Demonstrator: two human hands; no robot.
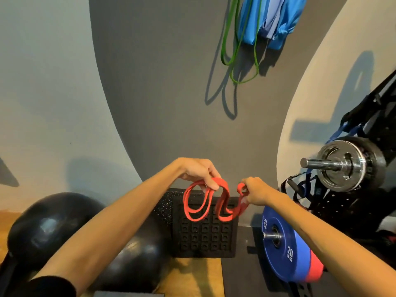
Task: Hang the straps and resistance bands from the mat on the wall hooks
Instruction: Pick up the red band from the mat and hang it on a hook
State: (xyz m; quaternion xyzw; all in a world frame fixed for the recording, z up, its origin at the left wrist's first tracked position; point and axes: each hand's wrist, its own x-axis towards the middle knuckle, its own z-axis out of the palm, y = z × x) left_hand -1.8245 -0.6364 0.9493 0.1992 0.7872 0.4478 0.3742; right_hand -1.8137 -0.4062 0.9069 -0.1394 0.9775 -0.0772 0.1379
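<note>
Both hands are out in front, mid-frame, w/ a red resistance band [205,203] held between them. The left hand [198,172] has fingers curled down, pinching a fold of the band between thumb and fingertips. The right hand [256,192] is closed round the band's other end, a short red loop poking up just above its knuckles. Between and below the hands the band droops in several loops, hanging clear of the floor, in front of a black rubber mat [204,236] w/ a grid of square holes that leans upright against the wall base.

Higher up on the grey wall, well apart from the hands, green resistance bands [230,50] hang in long loops, approx. top centre. Just right of them, touching or overlapping, hangs a bundle of blue fabric bands [270,20]; their hooks are out of frame.

Bottom left: two black exercise balls [49,228] on the wood floor, the left forearm crossing in front of them. Bottom right: a blue weight plate [285,247] marked 20 KG on a bar, a red plate behind it. Above that, a chrome barbell end [334,163] w/ black plates, and black straps [300,189] dangling beside it on a dark rack.
</note>
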